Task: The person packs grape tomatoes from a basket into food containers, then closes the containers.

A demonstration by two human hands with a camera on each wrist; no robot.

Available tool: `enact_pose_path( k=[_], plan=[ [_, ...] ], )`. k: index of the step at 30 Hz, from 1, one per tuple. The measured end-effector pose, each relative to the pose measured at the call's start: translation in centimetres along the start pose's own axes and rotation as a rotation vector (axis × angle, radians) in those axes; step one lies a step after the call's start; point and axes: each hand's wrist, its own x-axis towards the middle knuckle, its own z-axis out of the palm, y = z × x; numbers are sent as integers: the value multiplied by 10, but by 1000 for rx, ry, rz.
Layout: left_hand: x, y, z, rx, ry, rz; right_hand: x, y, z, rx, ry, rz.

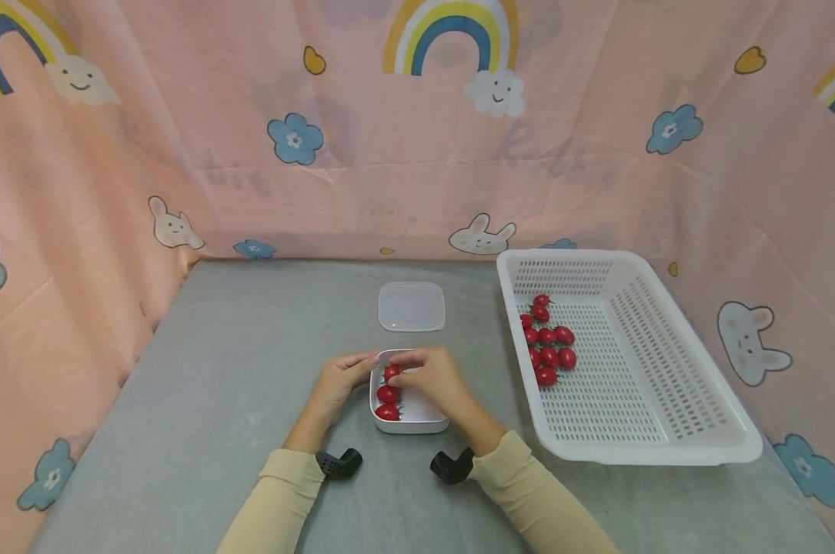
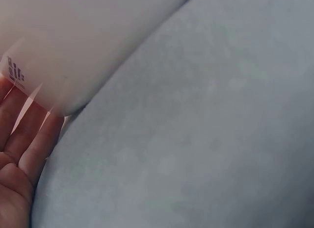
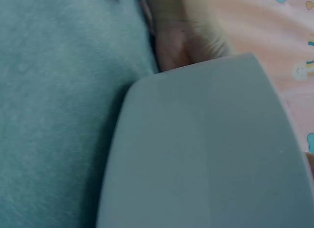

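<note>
A small white box (image 1: 420,415) stands on the table with a row of red cherry tomatoes (image 1: 388,395) along its left side. My left hand (image 1: 335,387) rests against the box's left wall, its fingers fairly straight; in the left wrist view those fingers (image 2: 37,135) lie along the outer wall. Over the box, my right hand (image 1: 432,377) pinches the farthest cherry tomato (image 1: 392,372) of the row between thumb and fingers, partly covering it. The right wrist view shows mostly the box's outer wall (image 3: 201,144), which hides the right fingers.
A clear flat lid (image 1: 412,306) lies just behind the box. At right stands a large white slotted basket (image 1: 694,450), with several cherry tomatoes (image 1: 549,356) gathered at its left side. A patterned pink curtain (image 1: 362,192) borders the grey table (image 1: 251,331).
</note>
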Motion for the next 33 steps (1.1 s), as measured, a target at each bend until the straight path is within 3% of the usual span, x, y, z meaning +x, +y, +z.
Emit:
enact_pose_path(
  k=[7,14,23,28,33],
  plan=[
    [1,-1,0,5,16,-3,0,1,5,-107,0,-45],
    [0,0,0,6,13,-1,-2,-8,-4,-17,14,21],
    [0,2,1,14,27,-6,-3,-49,-49,98,141,-47],
    [0,2,1,4,22,-12,0,-66,-81,149,179,-10],
    [0,1,1,7,16,-10,4,-66,-112,190,205,16]
  ],
)
